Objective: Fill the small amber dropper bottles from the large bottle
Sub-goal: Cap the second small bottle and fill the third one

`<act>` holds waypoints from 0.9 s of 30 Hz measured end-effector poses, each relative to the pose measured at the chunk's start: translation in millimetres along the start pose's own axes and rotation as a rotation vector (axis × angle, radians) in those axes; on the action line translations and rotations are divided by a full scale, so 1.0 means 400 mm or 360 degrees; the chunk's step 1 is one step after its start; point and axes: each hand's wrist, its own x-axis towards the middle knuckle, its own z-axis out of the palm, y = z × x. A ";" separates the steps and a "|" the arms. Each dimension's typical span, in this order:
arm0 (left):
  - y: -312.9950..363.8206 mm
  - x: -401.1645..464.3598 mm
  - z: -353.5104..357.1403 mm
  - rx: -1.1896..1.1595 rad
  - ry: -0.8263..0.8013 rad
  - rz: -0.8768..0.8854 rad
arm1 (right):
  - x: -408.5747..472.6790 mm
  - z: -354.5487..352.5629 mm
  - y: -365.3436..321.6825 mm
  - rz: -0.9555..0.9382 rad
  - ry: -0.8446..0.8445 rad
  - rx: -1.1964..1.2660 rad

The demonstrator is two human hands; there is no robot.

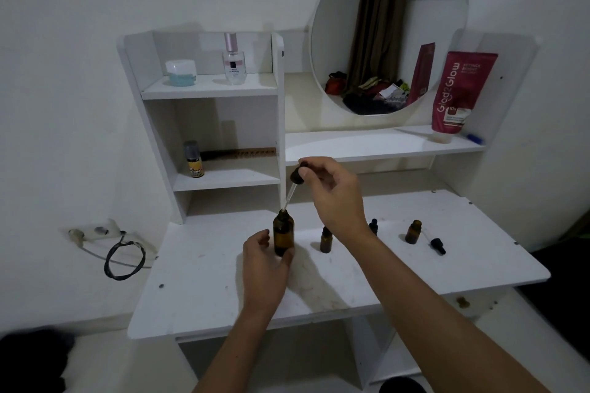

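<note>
Glossy amber glass large bottle (283,234), matt black rubber dropper (297,175), smooth scuffed white laminate tabletop (415,268)

Dropper cap (373,225) half hidden behind right wrist; yellow bottle (193,160) label unreadable.

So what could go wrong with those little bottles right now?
The right hand holds the dropper tilted, with its tip at the mouth of the large bottle; a drip could miss. The left hand only loosely steadies that bottle. The right forearm passes just above one open small bottle and might topple it.
</note>
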 end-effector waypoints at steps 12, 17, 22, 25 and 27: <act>0.081 -0.162 0.172 -0.0088 -0.0282 0.0089 | -0.072 -0.218 0.034 0.0036 0.0228 0.0003; 0.117 -0.192 0.278 -0.0082 -0.0629 0.0163 | -0.092 -0.369 0.052 0.0128 0.0343 -0.0123; 0.147 -0.188 0.377 -0.0054 -0.0791 0.0250 | -0.088 -0.510 0.083 0.0123 0.0526 -0.0258; 0.162 -0.177 0.434 0.0041 -0.0854 0.0342 | -0.079 -0.564 0.106 0.0120 0.0550 -0.0317; 0.168 -0.169 0.470 0.0128 -0.0881 0.0368 | -0.074 -0.588 0.124 0.0116 0.0546 -0.0355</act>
